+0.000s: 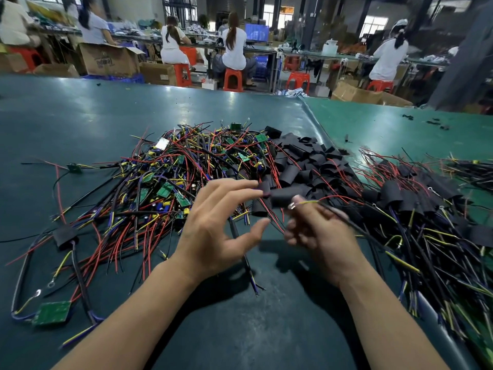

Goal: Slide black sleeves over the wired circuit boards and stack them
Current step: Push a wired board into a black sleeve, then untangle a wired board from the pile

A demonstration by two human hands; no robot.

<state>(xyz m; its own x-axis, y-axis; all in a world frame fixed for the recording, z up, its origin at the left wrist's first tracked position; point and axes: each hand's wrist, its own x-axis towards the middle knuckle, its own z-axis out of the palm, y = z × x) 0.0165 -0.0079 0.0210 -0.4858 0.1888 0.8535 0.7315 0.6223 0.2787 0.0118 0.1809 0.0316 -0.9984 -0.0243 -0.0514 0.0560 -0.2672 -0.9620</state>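
Observation:
My right hand [321,236] grips the wires of a board that sits inside a black sleeve [284,197], held above the table. My left hand [221,222] is beside it with fingers spread, its fingertips touching the sleeve's left end. A tangled pile of bare wired circuit boards [184,169] lies ahead on the left. Loose black sleeves [304,158] are heaped behind my hands. A pile of sleeved boards [416,206] with trailing wires spreads to the right.
A single green board [52,312] and a sleeved board [65,236] lie apart at the near left on the dark green table [80,116]. Several people sit on orange stools at benches beyond the table's far edge, among cardboard boxes.

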